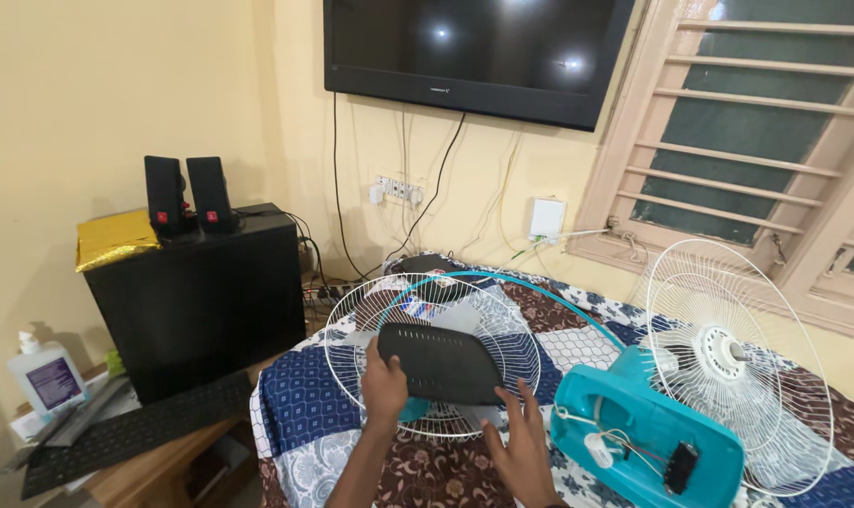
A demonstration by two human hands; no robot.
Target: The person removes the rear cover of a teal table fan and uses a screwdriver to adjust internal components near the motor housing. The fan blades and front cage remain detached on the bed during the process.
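We look down on a bed [295, 395] that fills the lower centre and right of the frame, covered in a quilted patchwork cloth of dark blue, white and brown florals. Behind it run pale yellow walls, with a dark glossy flat television [474, 52] at the top centre and loose cables hanging to a white switch strip [397, 190]. A louvred window [756, 141] with a beige frame takes the upper right.

At the left stands a black boxy cabinet [201, 296] carrying two small black speakers [187, 195] and a crinkled gold foil packet [114, 238]. Below it, in the lower left, a wooden counter [154, 470] holds a flat black keyboard [126, 433] and a clear pump bottle [46, 376].

In the centre of the bed, a round white wire fan guard [433, 353] lies tilted, with a teal rim arching over it. Against it rests a dark grey, rounded plastic cover [441, 362] with a row of fine slots. Our left hand [384, 386] grips the cover's left edge, fingers curled around it. Our right hand [521, 437] sits at its lower right edge with fingers spread wide; we cannot tell whether it grips.

At the lower right lies a teal plastic fan body [643, 437], smooth and glossy, with thin white wires showing, joined to a second white wire guard [737, 362].
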